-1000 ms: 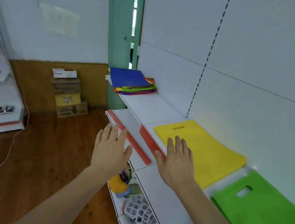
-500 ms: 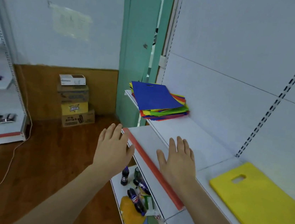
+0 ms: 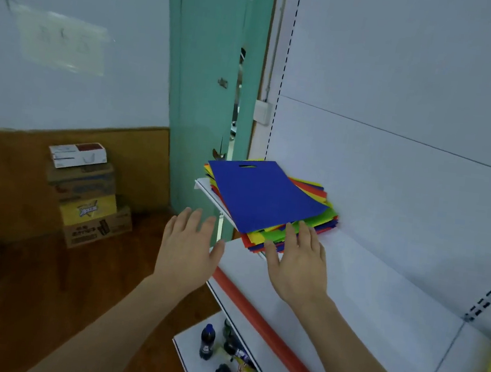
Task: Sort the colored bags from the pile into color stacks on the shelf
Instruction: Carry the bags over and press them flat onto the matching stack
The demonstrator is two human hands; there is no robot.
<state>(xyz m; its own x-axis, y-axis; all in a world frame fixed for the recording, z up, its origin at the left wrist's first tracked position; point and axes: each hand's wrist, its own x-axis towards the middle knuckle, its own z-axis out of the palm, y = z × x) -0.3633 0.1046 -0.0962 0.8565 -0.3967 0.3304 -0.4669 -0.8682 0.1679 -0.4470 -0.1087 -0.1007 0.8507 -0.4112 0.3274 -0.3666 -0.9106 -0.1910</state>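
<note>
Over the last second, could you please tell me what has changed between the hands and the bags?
Both hands have moved along the shelf toward the mixed pile. The right hand now has its fingertips at the pile's near edge; the left hand hovers beside it. Nothing was taken hold of. The blue bag stays on top.

blue bag (image 3: pixel 263 197): matt cloth-like | shelf (image 3: pixel 379 298): smooth white, slight sheen | boxes (image 3: pixel 88 194): cardboard | floor (image 3: pixel 26 276): glossy wood
</note>
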